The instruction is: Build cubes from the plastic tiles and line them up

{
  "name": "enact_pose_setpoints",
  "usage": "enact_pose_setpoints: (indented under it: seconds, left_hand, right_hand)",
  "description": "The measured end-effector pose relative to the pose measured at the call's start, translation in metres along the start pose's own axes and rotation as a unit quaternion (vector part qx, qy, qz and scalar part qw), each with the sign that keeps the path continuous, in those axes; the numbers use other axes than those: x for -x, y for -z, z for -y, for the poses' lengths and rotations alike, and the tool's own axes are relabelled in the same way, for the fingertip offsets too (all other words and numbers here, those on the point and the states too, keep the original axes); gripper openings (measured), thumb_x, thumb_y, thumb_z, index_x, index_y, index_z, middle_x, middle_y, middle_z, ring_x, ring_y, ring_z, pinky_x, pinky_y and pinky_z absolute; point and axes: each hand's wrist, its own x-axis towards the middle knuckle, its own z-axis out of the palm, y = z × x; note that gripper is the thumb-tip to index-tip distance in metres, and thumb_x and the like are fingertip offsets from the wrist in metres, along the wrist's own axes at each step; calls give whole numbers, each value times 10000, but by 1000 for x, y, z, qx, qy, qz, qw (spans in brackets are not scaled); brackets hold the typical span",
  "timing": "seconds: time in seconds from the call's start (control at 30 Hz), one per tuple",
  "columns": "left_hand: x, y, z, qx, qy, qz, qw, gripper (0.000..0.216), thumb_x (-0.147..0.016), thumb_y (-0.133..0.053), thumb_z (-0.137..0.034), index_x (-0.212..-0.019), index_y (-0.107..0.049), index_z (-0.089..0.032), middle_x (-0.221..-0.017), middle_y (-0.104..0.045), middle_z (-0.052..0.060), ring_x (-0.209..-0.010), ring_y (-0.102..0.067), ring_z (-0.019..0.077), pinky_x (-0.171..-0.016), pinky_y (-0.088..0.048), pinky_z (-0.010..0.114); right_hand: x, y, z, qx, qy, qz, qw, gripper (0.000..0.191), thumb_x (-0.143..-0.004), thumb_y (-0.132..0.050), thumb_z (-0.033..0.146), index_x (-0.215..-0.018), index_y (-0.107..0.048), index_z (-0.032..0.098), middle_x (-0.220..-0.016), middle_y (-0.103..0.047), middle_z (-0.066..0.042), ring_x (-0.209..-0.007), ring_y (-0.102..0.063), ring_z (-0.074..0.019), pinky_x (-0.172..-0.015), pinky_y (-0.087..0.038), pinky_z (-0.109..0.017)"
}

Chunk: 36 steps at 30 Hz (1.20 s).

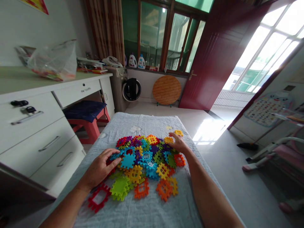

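A pile of interlocking plastic building tiles (128, 161) in blue, yellow, green, orange, red and purple lies on a cloth-covered table. My left hand (102, 167) rests at the pile's left edge, thumb and fingers apart, the fingertips touching a blue tile (115, 155). At the far right of the pile, my right hand (178, 144) has its thumb and forefinger around a yellow tile (168, 140). Another yellow tile (178, 133) lies just beyond that hand. Closest to me are a red frame tile (107, 192), a lime green tile (120, 188) and an orange window tile (164, 190).
The light blue cloth (147, 122) covers the table to its edges. On the left stand a white desk (30, 139) with a plastic bag (55, 61) on top and a red stool (91, 129). A washing machine (118, 84) and a round wooden board (166, 90) are behind.
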Motion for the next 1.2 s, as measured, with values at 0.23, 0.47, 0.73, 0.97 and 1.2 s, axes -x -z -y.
enact_pose_setpoints:
  seconds: [0.23, 0.47, 0.73, 0.97, 1.2]
  left_hand:
    - [0, 0, -1, 5, -1, 5, 1000, 372, -849, -546, -511, -1086, -605, -230, -1145, -626, 59, -1079, -590, 224, -960, -472, 346]
    - [0, 0, -1, -4, 0, 5, 1000, 377, -843, -548, -515, -1077, -614, -226, -1140, -631, 50, -1073, -595, 218, -950, -479, 338]
    - [0, 1, -2, -8, -6, -1, 1000, 380, -835, -555, -519, -1072, -626, -230, -1123, -642, 43, -1055, -611, 212, -938, -495, 328]
    - [-1, 2, -4, -10, -4, -5, 1000, 387, -832, -552, -525, -1057, -637, -222, -1112, -650, 52, -1049, -618, 220, -935, -503, 342]
    - [-2, 1, -3, -7, -4, -3, 1000, 387, -831, -553, -524, -1057, -635, -221, -1111, -647, 55, -1055, -615, 222, -945, -500, 354]
  right_hand:
    - [-4, -1, -9, -34, 30, 13, 999, 606, -685, -629, 143, -1279, -518, 191, -1173, -656, -82, -1120, -568, -254, -1007, -402, -441]
    - [-5, -3, -16, -36, 37, 35, 998, 638, -683, -550, 94, -1303, -499, 234, -1192, -659, -49, -1130, -575, -230, -1014, -422, -428]
    - [-10, 6, -13, 11, 35, 91, 995, 638, -686, -549, 79, -1305, -508, 229, -1269, -610, -58, -1195, -532, -229, -1037, -407, -402]
    - [-33, 17, 4, 106, 71, 194, 973, 598, -694, -652, 147, -1278, -540, 200, -1229, -623, -98, -1130, -562, -254, -964, -433, -372]
    - [-45, 22, 21, 195, 100, 238, 946, 509, -689, -662, 133, -1193, -586, 143, -1176, -609, -135, -1039, -590, -239, -895, -439, -318]
